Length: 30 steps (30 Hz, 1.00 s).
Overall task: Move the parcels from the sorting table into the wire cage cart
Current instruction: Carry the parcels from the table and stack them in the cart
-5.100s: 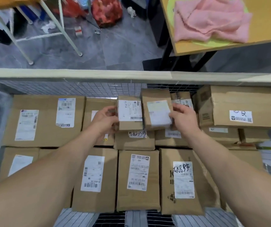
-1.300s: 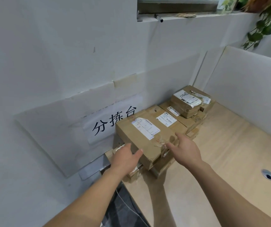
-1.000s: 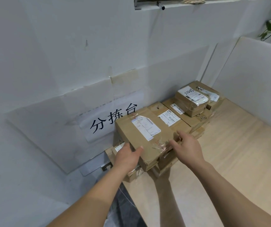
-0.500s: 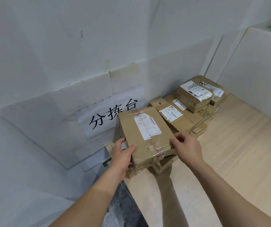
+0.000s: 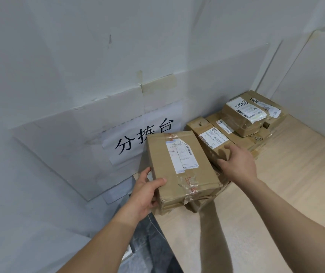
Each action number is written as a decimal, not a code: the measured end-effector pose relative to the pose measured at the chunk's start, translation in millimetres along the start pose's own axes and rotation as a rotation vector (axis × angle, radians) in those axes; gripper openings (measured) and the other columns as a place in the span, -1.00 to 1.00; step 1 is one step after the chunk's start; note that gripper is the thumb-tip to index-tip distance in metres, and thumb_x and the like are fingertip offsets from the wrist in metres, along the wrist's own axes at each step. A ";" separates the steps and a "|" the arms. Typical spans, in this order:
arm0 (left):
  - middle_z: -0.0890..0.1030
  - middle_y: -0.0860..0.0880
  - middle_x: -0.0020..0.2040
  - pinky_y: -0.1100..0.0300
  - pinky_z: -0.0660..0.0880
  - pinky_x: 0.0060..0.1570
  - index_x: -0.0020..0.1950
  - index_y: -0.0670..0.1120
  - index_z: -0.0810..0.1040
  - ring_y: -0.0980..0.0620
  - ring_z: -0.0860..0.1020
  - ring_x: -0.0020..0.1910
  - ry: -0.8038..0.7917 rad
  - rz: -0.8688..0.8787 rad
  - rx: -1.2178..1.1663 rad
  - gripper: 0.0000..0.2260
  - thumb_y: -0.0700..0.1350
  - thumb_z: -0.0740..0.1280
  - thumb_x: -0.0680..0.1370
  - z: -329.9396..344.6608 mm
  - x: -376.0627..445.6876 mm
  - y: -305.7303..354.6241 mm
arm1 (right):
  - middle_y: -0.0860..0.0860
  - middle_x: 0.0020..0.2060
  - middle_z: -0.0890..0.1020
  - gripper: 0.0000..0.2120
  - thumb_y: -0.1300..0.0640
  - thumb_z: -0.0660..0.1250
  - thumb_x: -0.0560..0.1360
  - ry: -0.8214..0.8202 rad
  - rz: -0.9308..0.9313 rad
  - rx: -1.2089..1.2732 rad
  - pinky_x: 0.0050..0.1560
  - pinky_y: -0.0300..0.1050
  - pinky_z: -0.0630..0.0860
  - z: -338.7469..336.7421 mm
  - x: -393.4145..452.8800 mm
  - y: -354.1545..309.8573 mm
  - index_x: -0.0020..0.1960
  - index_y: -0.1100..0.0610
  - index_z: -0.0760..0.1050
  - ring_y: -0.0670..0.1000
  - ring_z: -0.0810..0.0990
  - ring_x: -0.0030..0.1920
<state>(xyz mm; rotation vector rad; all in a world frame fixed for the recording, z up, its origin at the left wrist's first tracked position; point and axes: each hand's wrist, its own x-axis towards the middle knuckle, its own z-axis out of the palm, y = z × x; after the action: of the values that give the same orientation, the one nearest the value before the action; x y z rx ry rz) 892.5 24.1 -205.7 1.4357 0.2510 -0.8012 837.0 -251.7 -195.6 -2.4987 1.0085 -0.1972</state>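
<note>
A brown cardboard parcel (image 5: pixel 179 170) with a white label and torn tape is lifted and tilted at the near left corner of the wooden sorting table (image 5: pixel 287 194). My left hand (image 5: pixel 148 192) grips its near left corner, thumb on top. My right hand (image 5: pixel 238 162) has left that parcel and curls over the near end of a long flat parcel (image 5: pixel 211 140) behind it. More parcels (image 5: pixel 244 115) are stacked against the wall further back. The wire cage cart is out of view.
A white wall with a taped paper sign (image 5: pixel 138 138) stands just behind the parcels. A white partition (image 5: pixel 315 85) closes the table's far right side. Grey floor (image 5: pixel 150 249) shows below the table's left edge.
The front parcel has been lifted and turned toward me in my left hand. My right hand let go of it and moved right onto the long parcel behind.
</note>
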 end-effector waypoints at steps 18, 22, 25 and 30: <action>0.65 -0.10 0.12 0.10 0.51 -0.24 0.54 0.15 0.29 -0.08 0.63 -0.02 -0.010 0.019 0.051 -0.34 -0.23 0.42 0.53 -1.2 -7.6 -2.6 | 0.10 0.22 0.44 -0.26 -0.02 0.55 0.29 -0.068 0.069 -0.088 0.21 0.08 0.47 -23.9 -29.2 19.8 0.43 -0.06 0.39 0.20 0.35 0.28; 0.65 -0.09 0.11 0.08 0.51 -0.19 0.54 0.15 0.30 -0.08 0.62 -0.02 -0.032 0.020 0.070 -0.35 -0.23 0.42 0.53 -3.1 -11.2 -5.9 | 0.09 0.23 0.44 -0.22 -0.05 0.56 0.29 -0.052 0.138 -0.066 0.17 0.05 0.48 -32.6 -52.6 28.3 0.46 -0.10 0.37 0.19 0.34 0.29; 0.67 -0.10 0.09 0.07 0.53 -0.22 0.53 0.15 0.30 -0.11 0.64 -0.02 -0.069 0.010 0.078 -0.35 -0.23 0.42 0.53 -2.6 -14.5 -8.8 | 0.09 0.22 0.44 -0.22 -0.03 0.55 0.30 -0.042 0.181 -0.047 0.16 0.05 0.49 -35.2 -70.1 35.4 0.47 -0.10 0.36 0.18 0.35 0.28; 0.69 -0.09 0.10 -0.03 0.58 -0.04 0.50 0.16 0.36 -0.15 0.64 0.08 -0.134 0.008 0.110 -0.36 -0.26 0.44 0.51 -1.0 -18.0 -20.0 | 0.13 0.22 0.44 -0.22 0.00 0.56 0.30 -0.006 0.245 0.023 0.23 0.04 0.43 -36.3 -100.8 44.7 0.48 -0.06 0.37 0.21 0.37 0.29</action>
<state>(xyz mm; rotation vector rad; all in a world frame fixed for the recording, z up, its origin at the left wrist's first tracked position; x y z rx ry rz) 867.4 32.5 -210.5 1.4783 0.1001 -0.9121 725.5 -223.2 -180.0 -2.3271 1.2900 -0.1247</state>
